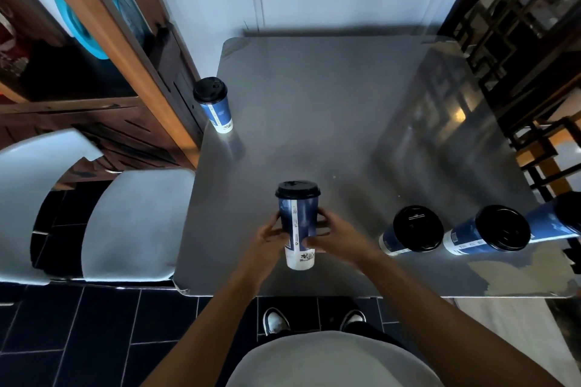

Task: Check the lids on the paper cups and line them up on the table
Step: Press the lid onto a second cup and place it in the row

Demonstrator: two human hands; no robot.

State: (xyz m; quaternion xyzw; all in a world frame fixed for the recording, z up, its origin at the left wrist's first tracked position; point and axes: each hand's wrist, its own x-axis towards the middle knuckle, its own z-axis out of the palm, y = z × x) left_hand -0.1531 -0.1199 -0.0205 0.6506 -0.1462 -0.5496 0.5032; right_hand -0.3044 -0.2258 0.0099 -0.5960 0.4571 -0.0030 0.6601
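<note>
A blue and white paper cup (298,217) with a black lid (297,189) is held upright over the near middle of the grey table (314,104). My left hand (269,237) grips its left side and my right hand (330,234) grips its right side, thumb across the front. Another lidded cup (217,110) stands alone at the table's left edge. Three lidded cups stand in a row along the near right: one (412,234), a second (490,234), and a third (553,221) cut off by the frame edge.
A white chair (132,223) stands left of the table. A wooden cabinet (94,72) fills the far left and a dark lattice screen (518,9) the far right. A pale wall lies behind the table. My shoes show on dark floor tiles below.
</note>
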